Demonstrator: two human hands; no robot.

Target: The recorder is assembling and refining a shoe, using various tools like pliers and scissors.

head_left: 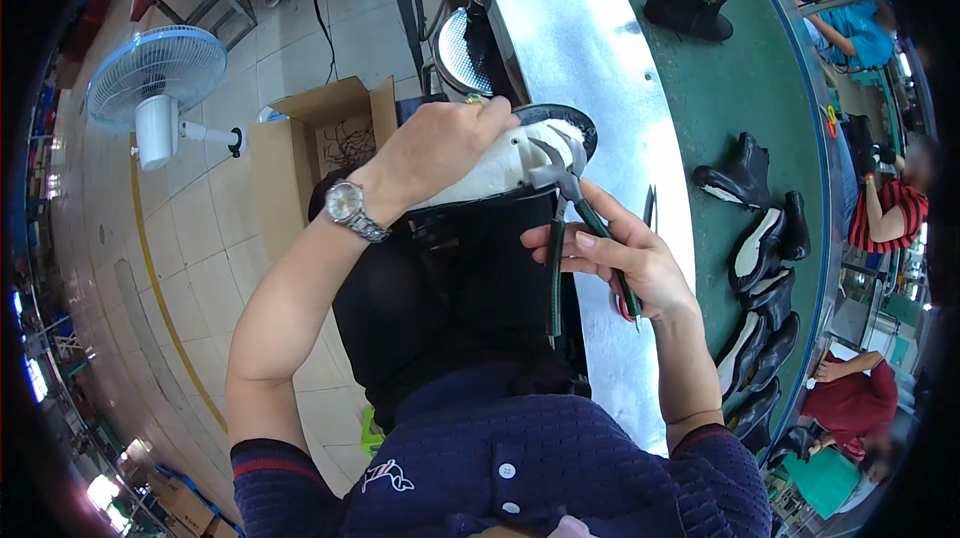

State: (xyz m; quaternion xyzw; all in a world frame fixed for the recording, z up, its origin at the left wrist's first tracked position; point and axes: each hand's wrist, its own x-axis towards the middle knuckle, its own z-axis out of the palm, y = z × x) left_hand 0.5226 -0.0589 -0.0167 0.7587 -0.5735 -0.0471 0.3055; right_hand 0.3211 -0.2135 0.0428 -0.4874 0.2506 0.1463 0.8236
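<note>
Across my lap lies a black shoe with its white underside [488,176] facing up and a black rim [590,125] around the toe. My left hand [440,145], with a watch on the wrist, closes over the far edge of the shoe; its fingertips are partly hidden. In my right hand [630,256] is a pair of pincers [560,176] with dark green handles. The handles are spread apart, and the metal jaws rest against the white underside near the toe. Whether the jaws grip anything there is too small to tell.
A metal worktop [575,28] runs along my right, beside a green conveyor belt [690,98] carrying several black boots [690,10]. On my left stand an open cardboard box [280,173] and a white fan [157,138]. Other people sit beyond the belt.
</note>
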